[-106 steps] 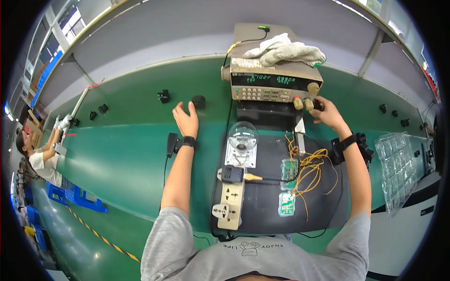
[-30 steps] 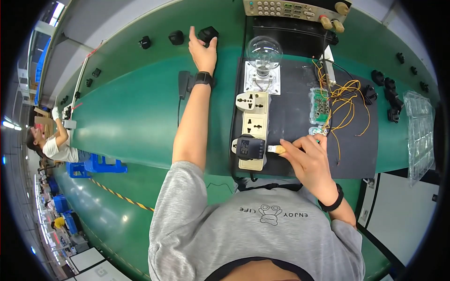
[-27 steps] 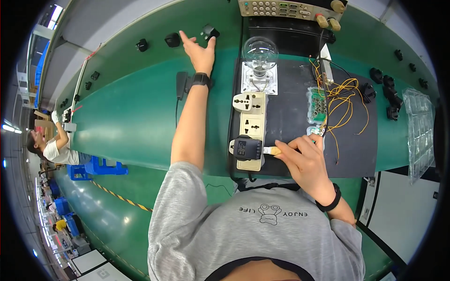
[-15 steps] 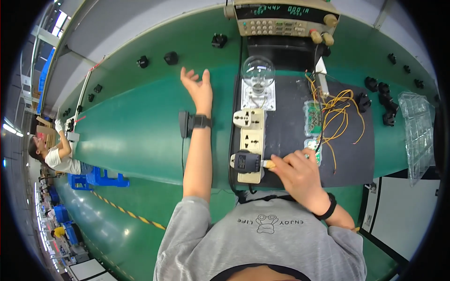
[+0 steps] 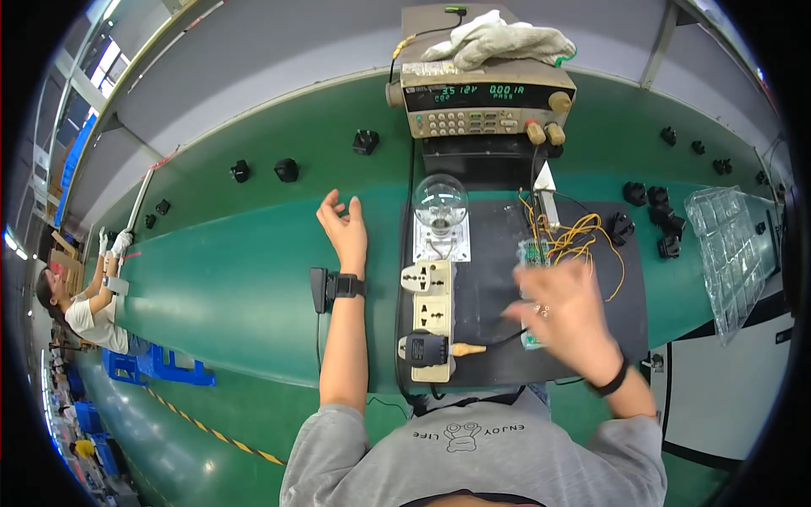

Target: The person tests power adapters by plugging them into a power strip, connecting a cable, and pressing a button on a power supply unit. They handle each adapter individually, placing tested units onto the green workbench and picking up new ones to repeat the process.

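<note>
My right hand [image 5: 568,314], smeared by motion, hovers above the dark mat with thumb and fingers apart and nothing visible in it. Left of it, a yellow-tipped plug [image 5: 468,349] on a black cable sits in the side of a black power adapter [image 5: 425,348]. That adapter is seated at the near end of a cream power strip [image 5: 434,292]. Green circuit boards [image 5: 532,252] lie partly hidden under my right hand. Over the green table, my left hand [image 5: 345,234] is raised, empty, its fingers loosely bent. Beside its banded wrist stands a black block [image 5: 319,290] with a cord.
A clear bulb [image 5: 441,203] on a white base stands beyond the strip. Behind it is a bench meter [image 5: 490,100] with gloves [image 5: 503,40] on top. Yellow wires [image 5: 587,230], black plug adapters [image 5: 663,218] and a clear plastic tray [image 5: 733,253] lie to the right. A co-worker [image 5: 89,308] is far left.
My right hand has let go of the yellow-tipped plug and moved right, away from the adapter. The view has tilted up, bringing the gloves into sight. The meter's display reading has changed.
</note>
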